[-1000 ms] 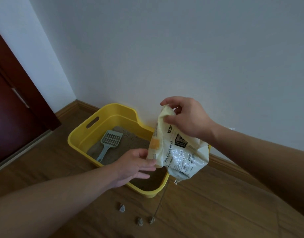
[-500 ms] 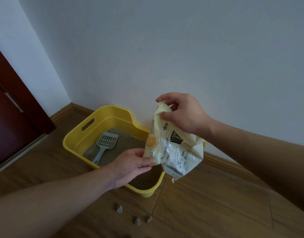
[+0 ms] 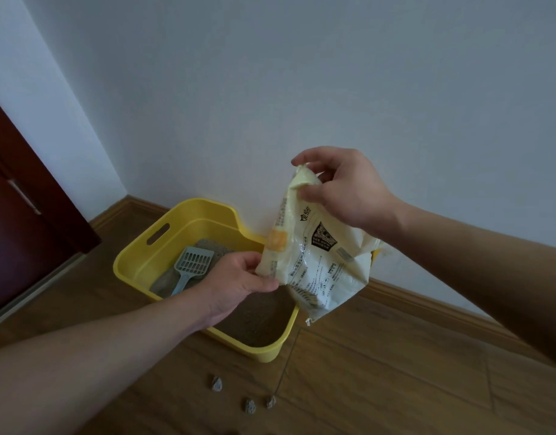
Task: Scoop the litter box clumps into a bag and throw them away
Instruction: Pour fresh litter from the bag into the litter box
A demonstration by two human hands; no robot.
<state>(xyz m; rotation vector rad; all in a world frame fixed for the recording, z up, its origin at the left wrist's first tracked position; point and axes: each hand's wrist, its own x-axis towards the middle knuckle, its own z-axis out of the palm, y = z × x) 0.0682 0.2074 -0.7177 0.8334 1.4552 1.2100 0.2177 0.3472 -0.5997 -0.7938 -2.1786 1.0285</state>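
**Status.** The printed cream bag [image 3: 317, 262] is held in the air over the near right end of the yellow litter box [image 3: 138, 255], which stands on the wooden floor [image 3: 395, 372] against the wall [image 3: 301, 89].

**Hands.**
- The right hand [image 3: 342, 189] pinches the top corner of the bag between thumb and curled fingers. The index finger arches above it.
- The left hand [image 3: 235, 281] grasps the lower left edge of the bag, with the thumb on the printed face.

**Change.** Over the last second the bag has risen slightly relative to the box. The left fingers, previously loose beneath the lower corner, have closed on that edge. The bag is now stretched between two grip points.

**Meaning for the task.** This is judged to be preparation: spreading or opening the bag. Whether its mouth is open cannot be determined from this view.

**Task items.**
- The grey slotted scoop [image 3: 193, 265] lies on the litter inside the box, untouched.
- Three small clumps [image 3: 250, 405] lie on the floor in front of the box.

No scooping has begun. One hand must release the bag to take the scoop.
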